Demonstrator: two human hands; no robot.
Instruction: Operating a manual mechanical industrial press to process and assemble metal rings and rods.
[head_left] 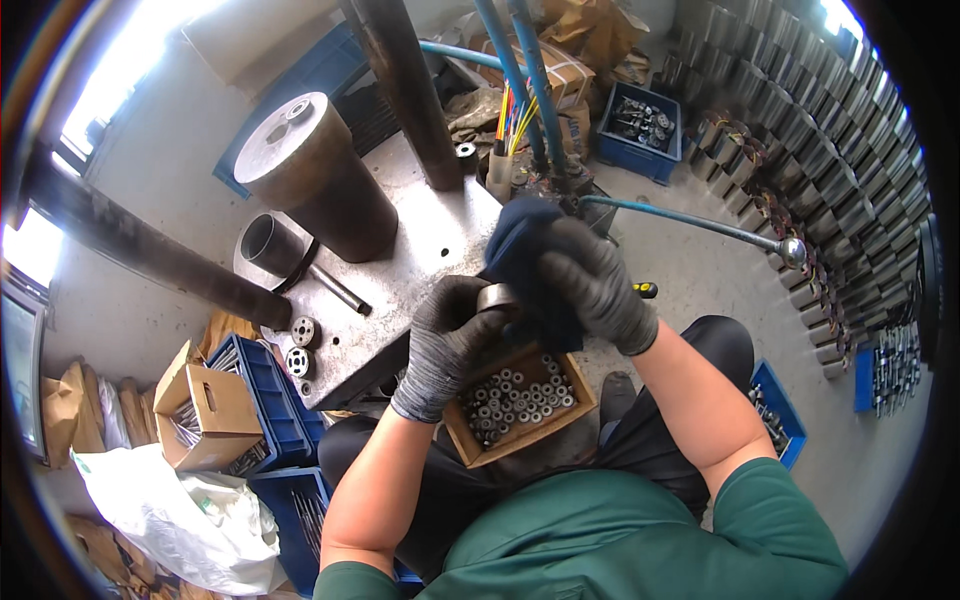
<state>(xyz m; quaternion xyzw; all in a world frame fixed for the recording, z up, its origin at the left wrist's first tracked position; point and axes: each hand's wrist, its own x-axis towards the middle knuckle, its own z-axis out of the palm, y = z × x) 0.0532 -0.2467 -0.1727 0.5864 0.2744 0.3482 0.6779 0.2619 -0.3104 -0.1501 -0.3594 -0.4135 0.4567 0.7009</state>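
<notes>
Beyond right fingers [582, 278], blurred package lettering [577, 134]

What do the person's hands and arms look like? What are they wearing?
The left hand and right hand wear grey, knitted-looking gloves, darker in some parts. The right one is a bit blurry. The forearms are bare, and the short sleeves above them are plain green.
</notes>
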